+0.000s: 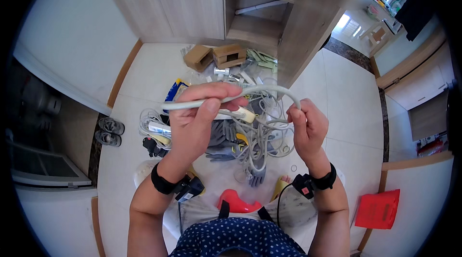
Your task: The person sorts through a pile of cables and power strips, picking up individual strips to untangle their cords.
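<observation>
A thick grey-white cable (276, 88) arches between my two hands, above a cluttered floor. My left hand (190, 125) is closed round one stretch, thumb below and fingers over it, and a short length sticks out to the left. The other side of the arch bends down into my right hand (310, 129), where thumb and fingers pinch it. Beneath lies a loose tangle of similar cable (260, 147). A cream power strip (246, 114) shows just past my left fingertips, partly hidden. Grey work gloves (219, 134) lie under and beside the tangle.
Two cardboard boxes (228, 56) stand at the far side of the pile, near an open cabinet door (313, 26). A bundled cable (156, 127) and shoes (110, 129) lie left. A red bag (378, 209) is at right; a red object (236, 201) sits close to me.
</observation>
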The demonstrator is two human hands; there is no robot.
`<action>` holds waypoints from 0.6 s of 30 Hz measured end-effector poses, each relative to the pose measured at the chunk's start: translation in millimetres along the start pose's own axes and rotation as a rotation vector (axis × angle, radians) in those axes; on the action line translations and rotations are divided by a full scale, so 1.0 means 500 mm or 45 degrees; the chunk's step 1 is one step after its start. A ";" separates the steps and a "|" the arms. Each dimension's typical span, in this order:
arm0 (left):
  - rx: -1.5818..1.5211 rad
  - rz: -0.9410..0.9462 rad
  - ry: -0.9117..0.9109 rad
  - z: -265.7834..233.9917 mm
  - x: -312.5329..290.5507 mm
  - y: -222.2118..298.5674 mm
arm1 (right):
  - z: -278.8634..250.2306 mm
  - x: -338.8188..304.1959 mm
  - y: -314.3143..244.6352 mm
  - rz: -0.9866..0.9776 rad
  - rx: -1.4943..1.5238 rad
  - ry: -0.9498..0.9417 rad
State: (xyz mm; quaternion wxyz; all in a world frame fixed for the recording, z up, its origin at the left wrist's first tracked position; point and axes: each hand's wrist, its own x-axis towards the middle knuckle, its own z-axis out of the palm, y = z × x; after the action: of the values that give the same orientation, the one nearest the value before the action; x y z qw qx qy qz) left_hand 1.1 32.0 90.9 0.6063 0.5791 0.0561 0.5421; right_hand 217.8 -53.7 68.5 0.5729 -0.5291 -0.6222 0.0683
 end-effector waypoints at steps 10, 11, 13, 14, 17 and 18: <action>0.843 -0.613 -0.294 -0.032 -0.015 -0.095 | 0.004 -0.006 0.013 0.093 0.089 -0.077; 1.101 -0.514 -0.384 -0.041 -0.024 -0.117 | 0.002 -0.006 0.011 0.087 0.090 -0.087; 1.623 -0.297 -0.546 -0.076 -0.057 -0.174 | 0.003 -0.005 0.004 0.068 0.106 -0.115; 1.639 -0.221 -0.572 -0.088 -0.067 -0.193 | 0.003 -0.004 0.003 0.067 0.101 -0.127; 1.541 -0.481 -0.478 -0.093 -0.086 -0.216 | -0.007 -0.004 0.003 0.080 0.087 -0.166; 1.523 -0.497 -0.407 -0.089 -0.083 -0.217 | -0.009 -0.007 0.002 0.095 0.095 -0.191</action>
State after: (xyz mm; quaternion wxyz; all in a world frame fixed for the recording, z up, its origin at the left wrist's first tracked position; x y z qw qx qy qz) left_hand 17.3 58.4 -29.5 0.2673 0.8695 0.3617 0.2043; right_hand 221.4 -58.2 67.1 0.5411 -0.5236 -0.6402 0.1519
